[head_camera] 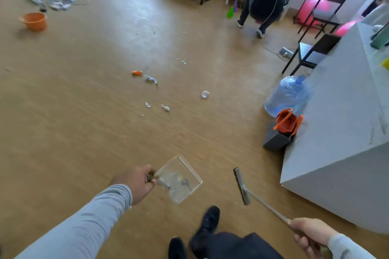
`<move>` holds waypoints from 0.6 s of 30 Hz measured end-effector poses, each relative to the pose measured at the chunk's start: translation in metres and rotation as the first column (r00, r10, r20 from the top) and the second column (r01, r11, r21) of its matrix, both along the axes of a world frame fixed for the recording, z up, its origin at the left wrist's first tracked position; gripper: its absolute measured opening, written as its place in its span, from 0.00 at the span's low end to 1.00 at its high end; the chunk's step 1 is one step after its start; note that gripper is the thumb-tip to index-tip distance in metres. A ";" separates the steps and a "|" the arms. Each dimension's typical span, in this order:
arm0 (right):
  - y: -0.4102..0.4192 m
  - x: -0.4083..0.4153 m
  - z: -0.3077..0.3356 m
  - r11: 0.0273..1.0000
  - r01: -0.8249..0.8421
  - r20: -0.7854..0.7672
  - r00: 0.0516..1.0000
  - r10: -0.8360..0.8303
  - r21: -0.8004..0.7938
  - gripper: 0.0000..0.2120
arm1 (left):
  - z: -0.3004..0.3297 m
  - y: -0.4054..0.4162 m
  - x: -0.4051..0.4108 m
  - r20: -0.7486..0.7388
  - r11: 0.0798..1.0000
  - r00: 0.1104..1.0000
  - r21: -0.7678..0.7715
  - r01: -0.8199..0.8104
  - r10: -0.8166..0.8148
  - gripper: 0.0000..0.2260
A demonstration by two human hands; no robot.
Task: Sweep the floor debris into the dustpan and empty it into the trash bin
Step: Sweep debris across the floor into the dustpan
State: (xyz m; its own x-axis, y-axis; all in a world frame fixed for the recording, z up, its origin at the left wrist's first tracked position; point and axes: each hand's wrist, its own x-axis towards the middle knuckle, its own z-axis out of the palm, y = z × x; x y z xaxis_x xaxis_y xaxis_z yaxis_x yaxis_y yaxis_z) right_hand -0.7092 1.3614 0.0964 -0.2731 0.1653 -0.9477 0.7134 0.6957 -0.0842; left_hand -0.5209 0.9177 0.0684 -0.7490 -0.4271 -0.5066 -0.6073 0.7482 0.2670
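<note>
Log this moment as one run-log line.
left hand: holds dustpan | right hand: holds broom | debris: scattered ahead, unswept

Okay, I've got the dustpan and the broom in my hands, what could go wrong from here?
The dustpan in your left hand already seems to hold scraps and hangs tilted, so they may spill. The debris lies scattered widely ahead, so small bits near the white curl are easily missed. The broom in your right hand swings near the grey counter and could knock it.

Open floor (84, 122) ahead, grey counter (336, 132) and water jug (287, 95) blocking right
</note>
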 end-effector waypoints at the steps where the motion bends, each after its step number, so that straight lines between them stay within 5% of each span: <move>1: -0.013 -0.006 -0.002 1.000 0.023 0.023 0.999 -0.023 -0.004 0.15 | 0.000 -0.008 -0.001 -0.001 1.000 1.000 -0.005 -0.018 0.018 0.13; 18: -0.282 -0.190 -0.040 0.985 -0.011 0.055 0.998 0.020 -0.170 0.10 | 0.028 -0.199 -0.101 -0.018 0.960 0.963 -0.081 -0.269 0.268 0.14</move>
